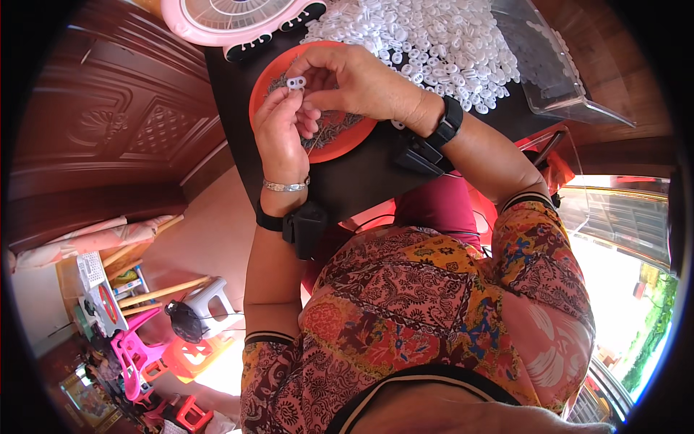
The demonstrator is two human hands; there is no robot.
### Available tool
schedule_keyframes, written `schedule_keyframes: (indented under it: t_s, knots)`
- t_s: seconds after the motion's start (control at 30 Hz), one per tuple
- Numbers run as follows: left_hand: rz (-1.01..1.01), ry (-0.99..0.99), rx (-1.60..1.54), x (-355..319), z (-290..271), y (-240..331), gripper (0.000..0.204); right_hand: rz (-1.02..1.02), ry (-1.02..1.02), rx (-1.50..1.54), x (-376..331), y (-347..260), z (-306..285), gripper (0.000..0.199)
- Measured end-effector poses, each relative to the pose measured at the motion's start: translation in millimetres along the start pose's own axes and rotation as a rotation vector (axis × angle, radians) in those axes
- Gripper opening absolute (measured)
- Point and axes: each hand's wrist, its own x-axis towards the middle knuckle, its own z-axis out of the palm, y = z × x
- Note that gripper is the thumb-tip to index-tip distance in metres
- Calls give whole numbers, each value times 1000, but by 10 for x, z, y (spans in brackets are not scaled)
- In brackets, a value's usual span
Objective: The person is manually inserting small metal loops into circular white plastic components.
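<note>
Between the thumb and fingertips of my left hand (pixel 280 137) is a small white plastic piece with two round holes (pixel 296 83). From the right, my right hand (pixel 365 83) curls in close, its index fingertip at the top of that piece and its thumb just below. Whatever its fingers pinch is too small to make out. Both hands are over a round orange-red plate (pixel 340 150) holding a heap of small grey metal pieces (pixel 332 134), which look like screws. My wrists and hands cover part of the plate.
A large pile of similar white pieces (pixel 434 43) spreads over the dark table (pixel 347 184) beyond my right hand. Right of it stands a clear plastic bin (pixel 549 79). A pink fan (pixel 235 22) lies at the far left edge. Stools (pixel 210 307) stand on the floor at left.
</note>
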Motion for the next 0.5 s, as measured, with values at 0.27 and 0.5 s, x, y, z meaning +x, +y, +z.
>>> schedule_keyframes:
  t_s: [0.27,0.5]
  knots:
    - [5,-70,-92,17,-16,-24,23,-89,82,-198,-1,-20,36,26]
    - [14,-45,-100,27,-20,-17,27,-163,51,-196,0,-26,18,25]
